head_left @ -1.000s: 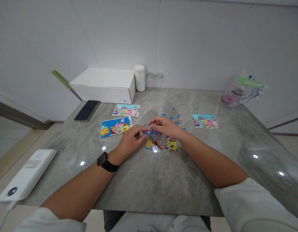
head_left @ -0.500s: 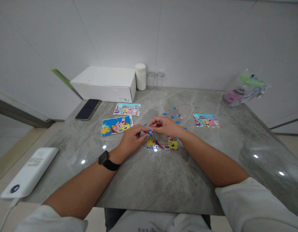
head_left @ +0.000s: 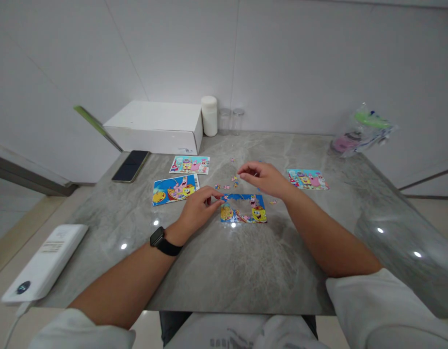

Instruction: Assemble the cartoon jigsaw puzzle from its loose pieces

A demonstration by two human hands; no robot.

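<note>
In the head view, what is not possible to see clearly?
Head view:
Total of loose pieces: the right hand may hide some.
Whether the left hand grips the puzzle: contact too small to tell.
Printing on the white device: too small and blurred.
Far end of the white cable: cut off by the bottom edge.

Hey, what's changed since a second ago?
The right hand moved away and rightward, uncovering the far edge of the puzzle and some loose pieces; its grip is unclear. The left hand stayed by the puzzle's left edge; the phone and box stayed put.
</note>
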